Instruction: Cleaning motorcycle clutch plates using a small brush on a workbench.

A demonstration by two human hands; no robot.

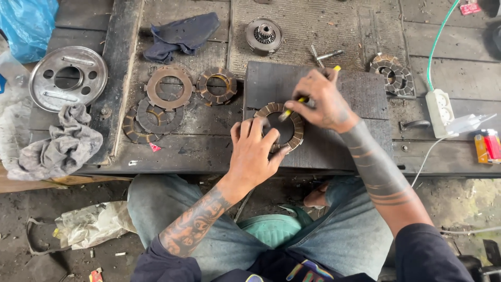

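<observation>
Head view: left hand [254, 151] steadies friction ring [292, 121]; right hand [322, 100] holds yellow tool [290, 107].

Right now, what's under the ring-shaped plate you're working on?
The friction ring lies flat on a dark board set on the wooden bench. The left hand covers its near edge, so anything beneath that part is hidden.

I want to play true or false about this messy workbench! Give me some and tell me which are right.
1. The right hand holds a yellow tool. True.
2. The left hand steadies a ring-shaped disc. True.
3. A red cloth lies at the bench's top. False: the cloth is dark blue.
4. The round metal plate sits at the far right. False: it is at the far left.
5. More discs lie left of the hands. True.
</observation>
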